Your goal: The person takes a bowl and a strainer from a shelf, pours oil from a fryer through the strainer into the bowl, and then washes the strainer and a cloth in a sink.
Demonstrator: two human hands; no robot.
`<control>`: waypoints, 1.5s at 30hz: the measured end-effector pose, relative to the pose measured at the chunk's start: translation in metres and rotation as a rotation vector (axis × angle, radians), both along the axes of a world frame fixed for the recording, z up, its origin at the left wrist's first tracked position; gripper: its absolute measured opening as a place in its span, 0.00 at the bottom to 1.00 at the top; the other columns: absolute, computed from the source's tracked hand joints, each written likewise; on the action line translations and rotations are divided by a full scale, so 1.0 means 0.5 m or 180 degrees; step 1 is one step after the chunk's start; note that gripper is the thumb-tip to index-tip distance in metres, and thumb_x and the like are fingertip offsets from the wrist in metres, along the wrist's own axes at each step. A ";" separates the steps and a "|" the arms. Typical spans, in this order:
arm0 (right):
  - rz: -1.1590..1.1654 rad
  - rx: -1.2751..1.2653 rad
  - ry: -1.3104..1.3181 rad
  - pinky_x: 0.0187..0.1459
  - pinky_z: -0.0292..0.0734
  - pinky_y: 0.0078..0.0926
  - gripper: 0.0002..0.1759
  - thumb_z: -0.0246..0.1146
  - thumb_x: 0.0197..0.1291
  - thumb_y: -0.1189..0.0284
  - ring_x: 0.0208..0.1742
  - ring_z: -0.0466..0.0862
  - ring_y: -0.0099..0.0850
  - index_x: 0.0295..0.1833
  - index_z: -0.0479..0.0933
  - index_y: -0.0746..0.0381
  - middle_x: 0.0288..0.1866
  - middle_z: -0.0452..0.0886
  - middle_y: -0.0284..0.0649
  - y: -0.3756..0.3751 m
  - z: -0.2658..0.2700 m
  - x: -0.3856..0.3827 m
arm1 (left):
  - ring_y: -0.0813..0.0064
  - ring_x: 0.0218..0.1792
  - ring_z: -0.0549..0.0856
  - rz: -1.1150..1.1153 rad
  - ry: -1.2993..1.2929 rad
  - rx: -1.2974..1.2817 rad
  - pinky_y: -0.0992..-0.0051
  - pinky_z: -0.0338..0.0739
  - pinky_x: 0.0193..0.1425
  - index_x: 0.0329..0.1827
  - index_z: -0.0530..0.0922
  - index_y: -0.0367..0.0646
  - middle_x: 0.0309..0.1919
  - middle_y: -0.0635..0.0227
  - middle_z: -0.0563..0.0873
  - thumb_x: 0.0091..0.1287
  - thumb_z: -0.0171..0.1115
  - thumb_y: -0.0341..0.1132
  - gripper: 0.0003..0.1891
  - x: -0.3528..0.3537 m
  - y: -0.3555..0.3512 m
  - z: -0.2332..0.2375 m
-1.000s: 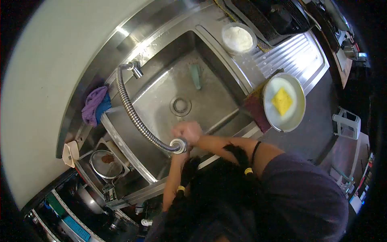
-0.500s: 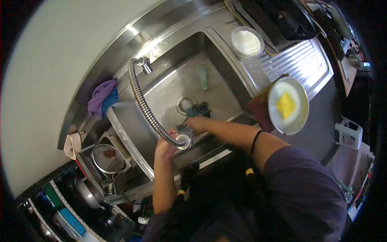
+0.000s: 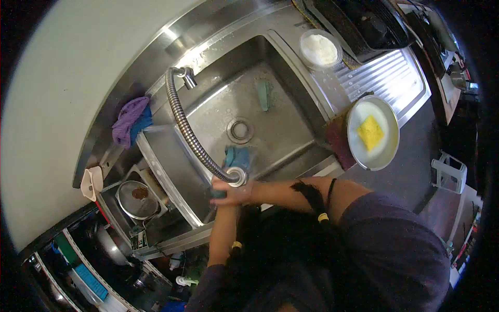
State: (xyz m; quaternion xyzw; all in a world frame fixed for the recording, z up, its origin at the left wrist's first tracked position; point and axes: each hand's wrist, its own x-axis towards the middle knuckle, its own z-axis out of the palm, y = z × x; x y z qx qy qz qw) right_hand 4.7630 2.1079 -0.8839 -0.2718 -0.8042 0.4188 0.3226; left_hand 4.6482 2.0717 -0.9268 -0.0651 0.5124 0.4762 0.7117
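My right hand point(image 3: 237, 193) reaches across my left wrist just below the faucet head point(image 3: 236, 177), its fingers closed around something small and dark green, too blurred to name. Partly behind the hose end, my left hand point(image 3: 220, 183) touches the right; its fingers are mostly hidden. A crumpled blue-green cloth point(image 3: 238, 156) lies in the sink point(image 3: 286, 119) beyond the hands, near the drain point(image 3: 239, 130). Farther back on the sink floor is a long pale green object point(image 3: 264, 95). The ribbed metal hose point(image 3: 184, 126) arches over the left side.
On the right, a white bowl point(image 3: 391, 148) holds a yellow sponge point(image 3: 370, 132). A tub of white powder point(image 3: 319, 50) stands beside a black rack point(image 3: 364, 26). Purple point(image 3: 129, 120) and blue cloths hang at the left, above a strainer point(image 3: 138, 199). A white stool point(image 3: 449, 171) is far right.
My right hand has moved left and toward me, onto my left wrist. The dark cloth beside the drain has shifted nearer the faucet head and looks bluer; the drain now shows fully.
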 end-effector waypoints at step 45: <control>-0.0113 -0.0653 0.0822 0.48 0.71 0.36 0.20 0.67 0.45 0.56 0.47 0.76 0.43 0.34 0.76 0.62 0.44 0.75 0.45 -0.014 0.026 -0.018 | 0.60 0.48 0.78 0.0074 0.0605 -0.0513 0.59 0.70 0.55 0.49 0.72 0.40 0.47 0.60 0.79 0.68 0.48 0.42 0.16 -0.028 0.021 0.104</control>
